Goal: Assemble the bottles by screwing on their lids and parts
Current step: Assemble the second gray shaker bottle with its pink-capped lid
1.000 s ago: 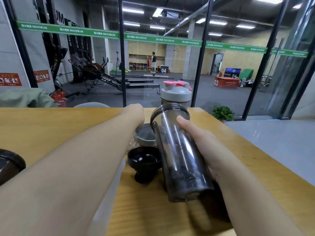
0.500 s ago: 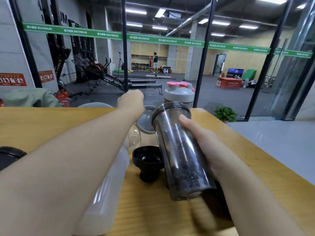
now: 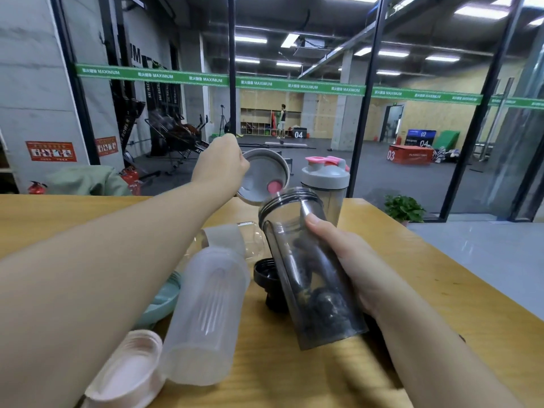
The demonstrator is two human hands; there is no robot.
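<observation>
My right hand (image 3: 347, 260) grips a dark smoky shaker bottle (image 3: 309, 275), tilted with its open threaded mouth pointing away from me, raised above the wooden table (image 3: 441, 290). My left hand (image 3: 219, 166) holds a grey lid (image 3: 265, 178) with a pink plug, raised with its underside facing me, just above and left of the bottle's mouth. A black cap (image 3: 266, 275) sits on the table behind the bottle.
A frosted white bottle (image 3: 206, 313) lies on the table beside a pink lid (image 3: 126, 375) and a pale green part (image 3: 162, 301). A clear dome piece (image 3: 250, 240) lies further back. An assembled shaker with grey-pink lid (image 3: 325, 178) stands at the far edge.
My left hand has lifted the grey lid off the table and brought it up next to the bottle's mouth. The view tilted, revealing the frosted bottle and pink lid.
</observation>
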